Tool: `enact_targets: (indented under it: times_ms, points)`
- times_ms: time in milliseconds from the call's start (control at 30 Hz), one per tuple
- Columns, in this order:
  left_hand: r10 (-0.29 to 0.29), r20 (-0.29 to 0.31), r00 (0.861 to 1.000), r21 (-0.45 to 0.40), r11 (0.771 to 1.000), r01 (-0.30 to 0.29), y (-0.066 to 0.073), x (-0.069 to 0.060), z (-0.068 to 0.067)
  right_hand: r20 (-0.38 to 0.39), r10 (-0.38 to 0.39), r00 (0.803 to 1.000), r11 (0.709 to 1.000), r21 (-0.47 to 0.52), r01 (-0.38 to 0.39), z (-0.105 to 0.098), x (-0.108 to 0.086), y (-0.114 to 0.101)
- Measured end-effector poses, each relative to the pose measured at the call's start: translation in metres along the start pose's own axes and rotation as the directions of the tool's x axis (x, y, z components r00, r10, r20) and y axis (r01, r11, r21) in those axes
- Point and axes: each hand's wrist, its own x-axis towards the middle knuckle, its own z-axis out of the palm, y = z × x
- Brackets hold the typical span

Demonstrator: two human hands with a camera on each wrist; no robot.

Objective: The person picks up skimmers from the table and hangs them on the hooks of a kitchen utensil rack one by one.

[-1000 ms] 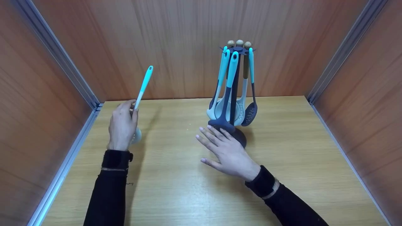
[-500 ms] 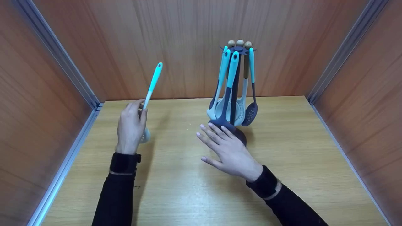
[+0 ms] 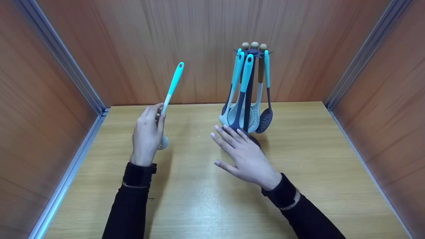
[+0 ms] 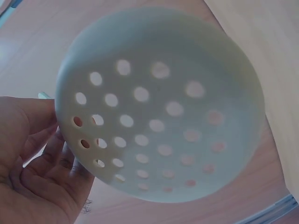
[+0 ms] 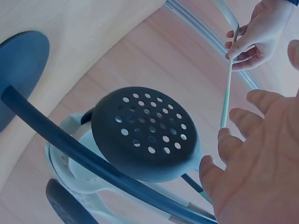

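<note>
My left hand [image 3: 147, 132] pinches the shaft of a pale skimmer [image 3: 174, 81] between thumb and fingers. The skimmer's turquoise handle points up, leaning right. Its round perforated head [image 4: 187, 51] fills the left wrist view. My right hand [image 3: 247, 157] is spread with straight fingers in front of a utensil stand [image 3: 247, 106] and holds nothing. A dark skimmer [image 5: 140, 161] with a turquoise handle hangs from the stand's front, nearest this hand. In the head view, the fingers hide part of that skimmer's head and the stand's base; contact cannot be told.
Around the stand hang other utensils, among them a dark perforated spoon [image 3: 264, 120] at the right and a pale ladle [image 3: 224, 119] at the left. Wood-grain walls [image 3: 199, 76] enclose the table [image 3: 192, 186] at the back and both sides.
My left hand has moved to the right across the table with the skimmer, closer to the stand. The right hand has shifted slightly forward, still spread.
</note>
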Motion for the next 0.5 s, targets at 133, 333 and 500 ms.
enact_targets:
  times_ms: [133, 333, 500]
  points:
    - [0.012, 0.002, 1.0, -0.012, 1.0, -0.012, 0.009, -0.002, 0.001, 0.005, 0.024, 1.0, 1.0, 0.019, -0.024, -0.004, 0.001, 0.002]
    - [0.044, 0.002, 0.999, -0.033, 0.998, -0.044, 0.025, -0.007, 0.002, -0.006, 0.053, 0.999, 0.997, 0.056, -0.052, -0.01, 0.001, 0.002]
    - [0.074, -0.003, 0.997, -0.037, 0.997, -0.074, 0.036, -0.01, 0.003, -0.027, 0.073, 0.997, 0.994, 0.088, -0.07, -0.012, 0.002, 0.001]
